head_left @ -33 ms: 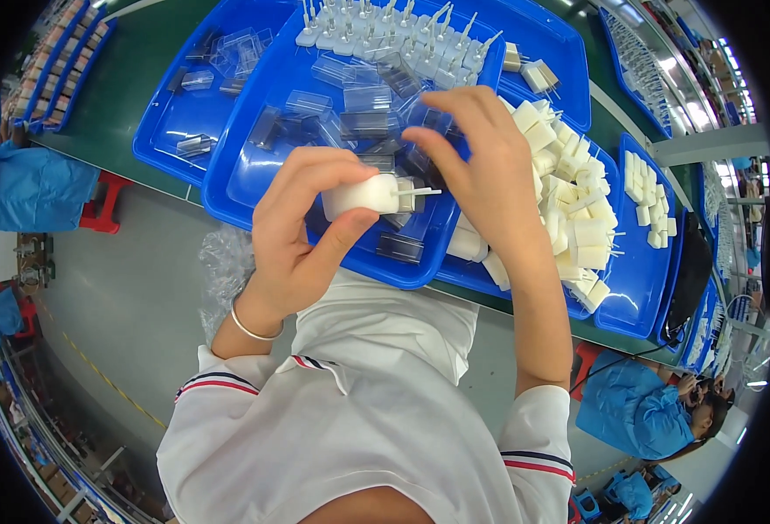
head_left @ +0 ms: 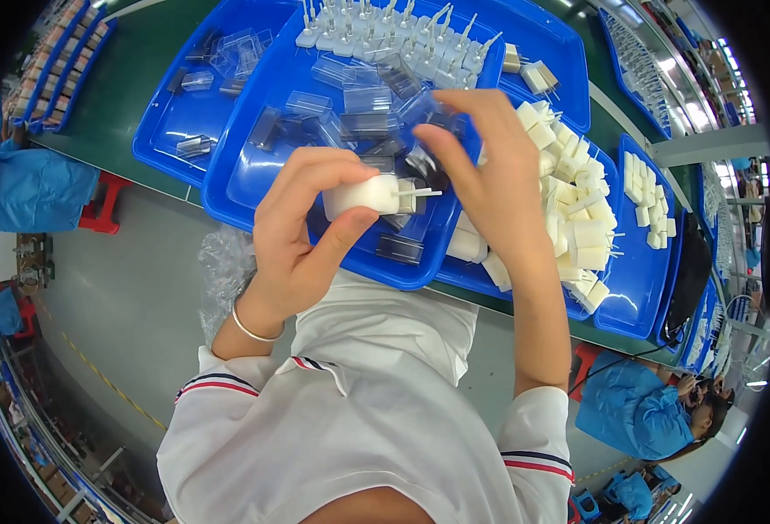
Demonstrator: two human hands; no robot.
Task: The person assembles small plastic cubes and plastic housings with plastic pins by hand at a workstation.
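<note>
My left hand is closed round a white plug adapter. Its two prongs point right, and a small clear piece seems to sit beside them. My right hand is just to the right, over the tray, with thumb and index finger curved round a clear plastic cover. That cover is blurred and partly hidden by the fingers. Below both hands, a blue tray holds loose clear plastic covers. Along its far side stand several white pronged parts in rows.
To the right, a blue tray holds a heap of white adapters. Another blue tray with clear pieces lies left. A small blue tray holds white blocks. The green table's edge runs nearby. Co-workers in blue sit at both sides.
My right hand has shifted slightly right, and the clear cover at its fingers with it. My left hand and the adapter have barely moved.
</note>
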